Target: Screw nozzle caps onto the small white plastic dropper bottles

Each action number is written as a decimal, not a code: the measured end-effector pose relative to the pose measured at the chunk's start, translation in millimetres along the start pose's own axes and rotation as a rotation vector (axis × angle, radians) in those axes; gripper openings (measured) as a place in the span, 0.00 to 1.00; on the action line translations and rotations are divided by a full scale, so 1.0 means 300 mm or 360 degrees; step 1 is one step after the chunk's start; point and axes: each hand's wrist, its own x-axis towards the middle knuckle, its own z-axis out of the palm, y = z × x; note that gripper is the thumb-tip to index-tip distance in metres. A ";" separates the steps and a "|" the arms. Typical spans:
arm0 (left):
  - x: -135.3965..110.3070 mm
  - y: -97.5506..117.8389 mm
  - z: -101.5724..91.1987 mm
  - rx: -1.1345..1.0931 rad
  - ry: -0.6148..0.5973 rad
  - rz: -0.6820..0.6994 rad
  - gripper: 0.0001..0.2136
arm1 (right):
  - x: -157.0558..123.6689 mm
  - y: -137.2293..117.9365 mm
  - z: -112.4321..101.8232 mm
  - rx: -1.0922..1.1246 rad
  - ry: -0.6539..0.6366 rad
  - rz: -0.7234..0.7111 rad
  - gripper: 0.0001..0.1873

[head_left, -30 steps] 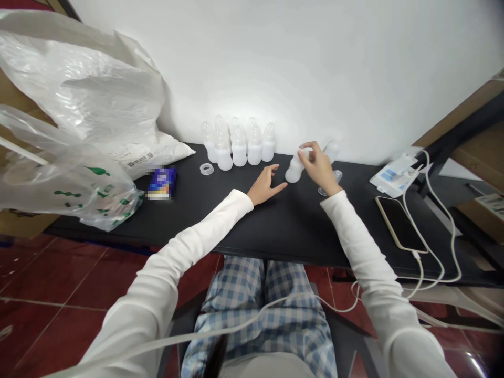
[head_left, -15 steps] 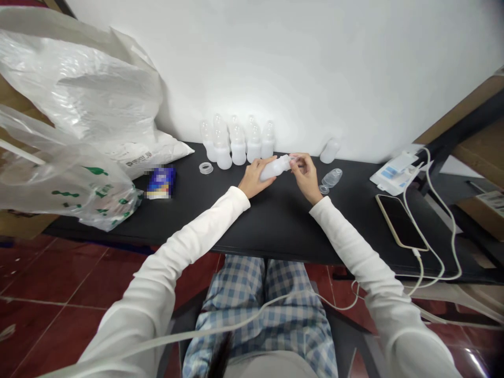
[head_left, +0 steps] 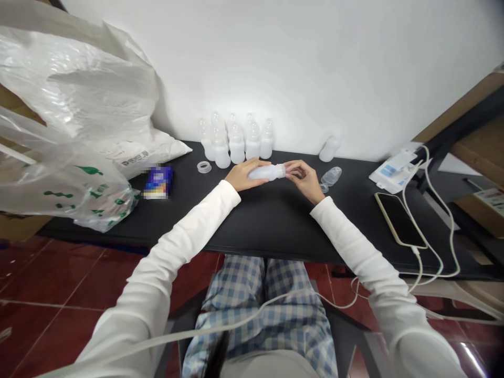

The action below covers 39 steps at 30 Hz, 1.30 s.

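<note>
We find a milky plastic feeding bottle (head_left: 266, 172) lying level just above the black counter (head_left: 275, 223), its body cradled in the left hand (head_left: 246, 176) and its narrow neck pointing toward the right hand (head_left: 303, 181). The left fingers (head_left: 252, 170) lie together, clamped along the body, which seems to steady the bottle and leave its neck free. The right fingers (head_left: 290, 168) are curled together at the neck, but from this height we cannot tell whether they grip it or only touch it.

Just beyond the right hand, a small clear bottle top (head_left: 331, 176) lies on the counter, and a frosted bottle (head_left: 329, 149) lies against the wall. Left of the held bottle stand a grouped row of capped bottles (head_left: 236, 142) and a clear screw ring (head_left: 203, 167), apparently kept together within reach. A smartphone (head_left: 398, 220) lies further right, with a white charging cable (head_left: 429, 210) trailing from it.
</note>
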 end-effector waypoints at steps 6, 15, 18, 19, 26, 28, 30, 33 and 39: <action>0.003 0.007 0.009 -0.0224 -0.0037 -0.0201 0.24 | -0.002 -0.017 -0.013 -0.0127 -0.0071 0.0039 0.22; 0.009 0.004 0.011 0.0338 -0.0100 0.0271 0.27 | -0.008 0.006 0.003 -0.0068 -0.0129 0.0306 0.30; 0.010 -0.003 0.012 0.0395 -0.0117 0.0252 0.28 | -0.007 0.013 0.000 -0.0010 -0.0195 0.0454 0.32; 0.009 -0.005 0.011 0.0408 -0.0101 0.0238 0.28 | -0.005 0.013 -0.005 -0.0040 -0.0210 0.0427 0.32; 0.004 -0.021 -0.001 0.0408 -0.0047 0.0155 0.28 | -0.003 -0.011 -0.045 -0.0835 -0.0278 -0.0248 0.27; 0.004 -0.022 -0.002 0.0425 -0.0077 0.0178 0.28 | -0.005 -0.010 -0.042 -0.0888 -0.0279 -0.0278 0.22; 0.004 -0.020 -0.002 0.0428 -0.0102 0.0211 0.28 | -0.008 -0.006 -0.034 -0.0883 -0.0283 -0.0271 0.21; 0.004 -0.012 0.003 0.0408 -0.0115 0.0252 0.26 | -0.012 0.001 -0.019 -0.0790 -0.0231 -0.0191 0.19; 0.002 -0.014 0.017 0.0396 -0.0019 0.0302 0.21 | -0.013 -0.006 -0.002 -0.0673 -0.0099 -0.0058 0.16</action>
